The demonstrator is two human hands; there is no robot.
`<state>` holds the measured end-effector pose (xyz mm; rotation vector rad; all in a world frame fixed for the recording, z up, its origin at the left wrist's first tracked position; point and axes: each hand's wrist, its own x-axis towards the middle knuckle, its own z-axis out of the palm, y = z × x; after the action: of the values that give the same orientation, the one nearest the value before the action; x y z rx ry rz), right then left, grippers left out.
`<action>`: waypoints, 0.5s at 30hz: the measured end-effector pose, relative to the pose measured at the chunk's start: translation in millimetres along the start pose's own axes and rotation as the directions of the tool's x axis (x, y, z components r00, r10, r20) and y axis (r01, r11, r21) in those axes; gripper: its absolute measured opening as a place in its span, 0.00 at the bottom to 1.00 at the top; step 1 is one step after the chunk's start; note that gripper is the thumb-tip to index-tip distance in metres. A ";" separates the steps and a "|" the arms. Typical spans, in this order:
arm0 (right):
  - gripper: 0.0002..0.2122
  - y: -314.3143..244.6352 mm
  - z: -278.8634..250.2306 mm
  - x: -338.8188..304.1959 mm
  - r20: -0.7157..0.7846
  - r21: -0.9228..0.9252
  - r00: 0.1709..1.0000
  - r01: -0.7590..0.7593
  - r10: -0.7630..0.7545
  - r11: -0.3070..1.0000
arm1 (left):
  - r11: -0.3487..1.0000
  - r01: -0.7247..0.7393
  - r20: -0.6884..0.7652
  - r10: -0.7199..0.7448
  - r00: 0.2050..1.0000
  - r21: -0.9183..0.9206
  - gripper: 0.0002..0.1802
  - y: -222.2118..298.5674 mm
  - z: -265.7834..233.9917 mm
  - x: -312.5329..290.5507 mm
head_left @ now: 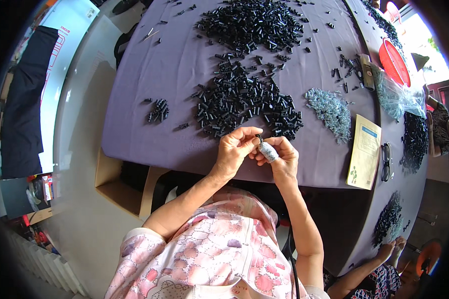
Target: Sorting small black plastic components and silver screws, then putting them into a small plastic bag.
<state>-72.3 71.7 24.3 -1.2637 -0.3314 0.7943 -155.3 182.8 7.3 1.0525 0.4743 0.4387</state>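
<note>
At the table's near edge, my left hand (232, 153) pinches a small black plastic piece (259, 136) between thumb and fingers. My right hand (286, 162) meets it there, its fingers closed at the same piece. A whitish-grey wrapping (268, 152) sits at the right hand's thumb; I cannot tell whether it is tape or a cover. Just beyond both hands spreads a pile of small black tubular pieces (234, 102). To its right lies a heap of small clear bluish-grey parts (330, 112).
A bigger black heap (249, 25) lies farther back, a small cluster (158, 110) at left. On the right are a yellowish booklet (364, 152), eyeglasses (386, 162), a plastic bag (399, 97) and a red basket (395, 62). Another person's hands (391, 249) work at lower right. A cardboard box (117, 192) stands below the table.
</note>
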 end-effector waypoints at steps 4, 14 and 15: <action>0.09 -0.3 -3.5 -2.6 0.079 -0.104 0.993 0.090 -0.082 0.991 | 0.984 0.134 0.074 -0.126 0.989 -0.121 0.13 4.5 -7.4 2.6; 0.19 -1.1 -9.5 6.4 0.281 -0.454 0.920 0.379 -0.274 0.807 | 0.963 0.232 0.189 -0.204 0.961 -0.139 0.21 10.4 -11.0 1.8; 0.18 0.9 -9.6 5.9 0.273 -0.388 0.926 0.354 -0.260 0.851 | 0.961 0.248 0.212 -0.218 0.953 -0.127 0.20 11.3 -12.0 1.5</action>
<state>-62.5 69.0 19.4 -1.4900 -0.9039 0.5904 -162.2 197.0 12.2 0.8691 0.3774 0.1554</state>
